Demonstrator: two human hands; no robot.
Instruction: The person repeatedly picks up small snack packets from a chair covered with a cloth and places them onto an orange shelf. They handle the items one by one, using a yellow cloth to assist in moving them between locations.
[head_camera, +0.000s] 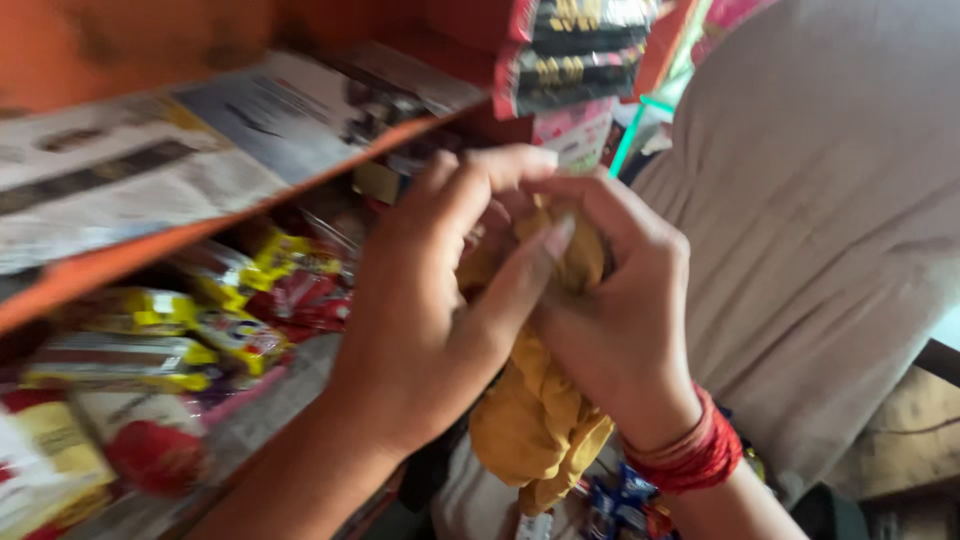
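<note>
Both my hands are closed together around a mustard-yellow cloth (530, 420) in the middle of the head view. My left hand (430, 310) grips its upper part, thumb stretched across the bunched fabric. My right hand (610, 310), with red thread bands at the wrist, holds the same bunch from the right. The rest of the cloth hangs down below my hands. Everything is a little blurred by motion.
An orange shelf (150, 250) lined with newspaper runs across the left. Under it lie several red and yellow snack packets (240, 320). Dark and red packets (570, 60) are stacked at the top. A person in a beige garment (830, 220) stands close on the right.
</note>
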